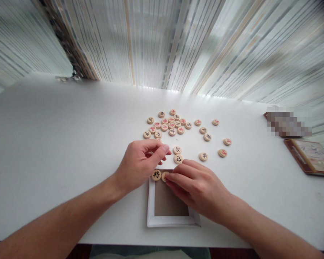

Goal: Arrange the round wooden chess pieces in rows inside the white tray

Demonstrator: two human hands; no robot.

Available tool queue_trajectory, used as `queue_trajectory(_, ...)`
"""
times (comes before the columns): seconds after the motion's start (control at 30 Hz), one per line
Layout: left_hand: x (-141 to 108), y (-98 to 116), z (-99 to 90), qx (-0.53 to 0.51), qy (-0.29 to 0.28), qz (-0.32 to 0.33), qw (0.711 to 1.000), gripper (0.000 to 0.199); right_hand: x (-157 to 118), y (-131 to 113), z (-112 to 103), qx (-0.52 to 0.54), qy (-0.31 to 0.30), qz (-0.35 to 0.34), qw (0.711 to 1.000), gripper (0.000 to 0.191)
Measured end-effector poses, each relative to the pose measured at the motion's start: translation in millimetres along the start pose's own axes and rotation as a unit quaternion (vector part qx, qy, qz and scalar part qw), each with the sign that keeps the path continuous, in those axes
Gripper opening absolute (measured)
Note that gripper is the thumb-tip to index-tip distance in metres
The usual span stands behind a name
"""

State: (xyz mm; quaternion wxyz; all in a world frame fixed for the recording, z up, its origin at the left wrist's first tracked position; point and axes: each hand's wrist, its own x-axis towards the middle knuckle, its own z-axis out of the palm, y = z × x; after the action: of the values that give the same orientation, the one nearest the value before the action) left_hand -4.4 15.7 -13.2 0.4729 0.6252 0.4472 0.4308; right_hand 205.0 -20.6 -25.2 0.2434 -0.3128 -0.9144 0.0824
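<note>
A shallow white box (151,205) with a brown bottom lies near the table's front edge. Along its far wall sits a Chinese chess piece with a large black character (156,175). Beside it, my right hand (197,181) reaches over the box, its fingertips pinching a smaller wooden chess piece (165,177), partly covered. Just beyond the box's far left corner hovers my left hand (140,160), thumb and fingers curled together; whether anything is inside them is hidden. Two black-marked pieces (177,150) lie just past the box. Behind my left hand, one piece is mostly covered.
Several round pieces with red or black characters (171,125) cluster farther back on the white table (70,144). A few more, such as a red one (223,153), are scattered rightward. At right lie a brown printed box (313,154) and a pixelated item (288,122). Striped curtains (151,43) hang behind.
</note>
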Motion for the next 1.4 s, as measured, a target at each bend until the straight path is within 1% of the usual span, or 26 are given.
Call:
queue_trajectory(0.2, 0, 0, 1.4, -0.002, -0.012, -0.011, 1.000, 0.027, 1, -2, 4, 0.000, 0.014, 0.005, 1.000, 0.023)
queue_trajectory(0.47, 0, 0, 0.6, 0.004, -0.015, -0.004, 1.000, 0.027, 2, -2, 5, 0.000, 0.019, 0.008, 1.000, 0.024)
queue_trajectory(0.6, 0, 1, 0.4, 0.015, -0.010, -0.001, 1.000, 0.027, 2, -2, 5, -0.009, 0.022, 0.005, 1.000, 0.024)
queue_trajectory(0.73, 0, 2, -1.7, 0.026, 0.001, -0.007, 1.000, 0.029, 0, -2, 5, 0.005, 0.025, 0.006, 1.000, 0.021)
queue_trajectory(0.83, 1, 1, -4.3, 0.040, 0.016, -0.008, 0.999, 0.029, 0, -1, 2, 0.014, 0.042, 0.006, 0.999, 0.020)
queue_trajectory(0.97, 5, 0, -7.8, 0.041, 0.029, -0.001, 0.999, 0.029, 4, 3, -4, 0.018, 0.095, 0.018, 0.995, 0.019)
queue_trajectory(1.1, 10, -2, -13.6, 0.041, 0.049, -0.008, 0.998, 0.030, 6, 12, -10, 0.027, 0.127, 0.054, 0.990, 0.025)
queue_trajectory(1.27, 19, -2, -27.4, 0.074, 0.100, 0.003, 0.992, 0.030, 9, 27, -17, 0.021, 0.172, 0.092, 0.981, 0.026)
queue_trajectory(1.33, 23, -4, -34.5, 0.092, 0.137, 0.009, 0.986, 0.028, 9, 33, -18, 0.015, 0.189, 0.106, 0.976, 0.027)
queue_trajectory(1.4, 27, -7, -41.6, 0.128, 0.162, 0.018, 0.978, 0.029, 9, 40, -19, 0.009, 0.199, 0.125, 0.972, 0.027)
